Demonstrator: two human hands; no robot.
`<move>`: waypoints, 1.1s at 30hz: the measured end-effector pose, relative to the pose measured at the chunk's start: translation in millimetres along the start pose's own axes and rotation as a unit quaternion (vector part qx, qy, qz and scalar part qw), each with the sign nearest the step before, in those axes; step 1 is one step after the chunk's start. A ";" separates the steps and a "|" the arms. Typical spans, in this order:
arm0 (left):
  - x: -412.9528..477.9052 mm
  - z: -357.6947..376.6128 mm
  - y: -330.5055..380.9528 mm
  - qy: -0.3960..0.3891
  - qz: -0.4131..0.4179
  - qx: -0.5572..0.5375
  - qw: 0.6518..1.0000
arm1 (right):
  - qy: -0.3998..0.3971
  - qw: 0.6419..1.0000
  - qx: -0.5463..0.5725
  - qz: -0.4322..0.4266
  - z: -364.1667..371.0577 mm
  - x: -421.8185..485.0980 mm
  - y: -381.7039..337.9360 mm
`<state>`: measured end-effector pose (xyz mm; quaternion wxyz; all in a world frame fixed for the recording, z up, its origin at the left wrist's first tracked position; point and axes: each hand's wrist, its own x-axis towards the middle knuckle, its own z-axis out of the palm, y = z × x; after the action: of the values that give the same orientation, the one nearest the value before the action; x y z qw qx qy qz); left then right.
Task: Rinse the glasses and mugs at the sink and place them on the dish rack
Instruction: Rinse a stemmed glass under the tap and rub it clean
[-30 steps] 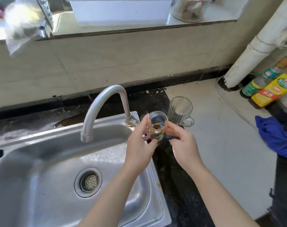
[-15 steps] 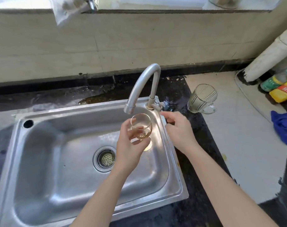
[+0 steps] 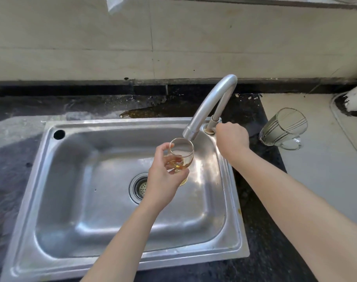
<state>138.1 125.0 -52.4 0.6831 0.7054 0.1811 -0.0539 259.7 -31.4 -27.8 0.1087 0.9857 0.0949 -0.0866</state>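
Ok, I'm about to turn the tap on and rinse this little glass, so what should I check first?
1. Stemmed glass under the spout: ok, its mouth sits just below the opening.
2. Left hand grip: ok, fingers curl round the bowl and stem.
3. Right hand on the tap handle: cannot tell, the hand covers the faucet base and hides the handle.
4. Water running: not ok, no stream shows.
5. Drain: ok, the part of the strainer that shows is uncovered.
6. Dish rack ready: cannot tell, it is out of view.
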 end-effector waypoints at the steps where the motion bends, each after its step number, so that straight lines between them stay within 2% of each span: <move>1: -0.6 -0.3 -0.2 0.000 -0.002 -0.001 1.000 | 0.000 1.000 -0.009 -0.011 -0.5 -0.7 -0.8; 10: -7.2 1.1 -1.4 0.010 -0.001 -0.010 1.000 | -0.013 0.992 -0.101 -0.072 2.8 0.5 -8.4; 15: -9.3 1.7 -3.3 0.010 0.001 -0.007 1.000 | 0.006 0.988 -0.119 -0.098 7.4 -0.1 -9.4; 19: -9.7 1.0 -4.6 0.009 -0.003 -0.012 1.000 | -0.003 0.998 -0.042 -0.055 5.9 -2.7 -5.3; 22: -9.5 -1.4 -5.7 0.021 -0.019 -0.027 0.999 | 0.061 0.994 0.087 -0.027 3.0 -16.3 5.2; 24: -8.2 -1.8 -7.7 0.032 -0.035 -0.037 0.998 | 0.083 0.961 0.263 -0.022 -1.7 -34.6 4.8; 25: -7.7 -1.4 -9.1 0.035 -0.042 -0.035 0.998 | 0.059 0.928 0.367 -0.019 -6.6 -44.4 1.1; 27: -8.2 0.7 -11.0 0.032 -0.053 -0.021 0.998 | -0.050 0.848 0.526 -0.028 -11.1 -57.5 -9.7; 28: -8.6 1.7 -11.6 0.028 -0.056 -0.019 0.998 | -0.106 0.816 0.568 -0.035 -9.0 -59.4 -15.1; 30: -9.8 2.9 -11.0 0.017 -0.060 -0.024 0.998 | -0.153 0.802 0.575 -0.058 0.2 -55.4 -25.1; 33: -9.9 -0.2 -6.2 -0.004 -0.057 -0.039 0.998 | -0.147 0.805 0.571 -0.057 7.2 -46.9 -37.7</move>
<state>126.8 123.3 -55.0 0.7066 0.6669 0.2196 -0.0885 205.6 -4.8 -33.2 -0.4667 0.8379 0.0670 -0.2750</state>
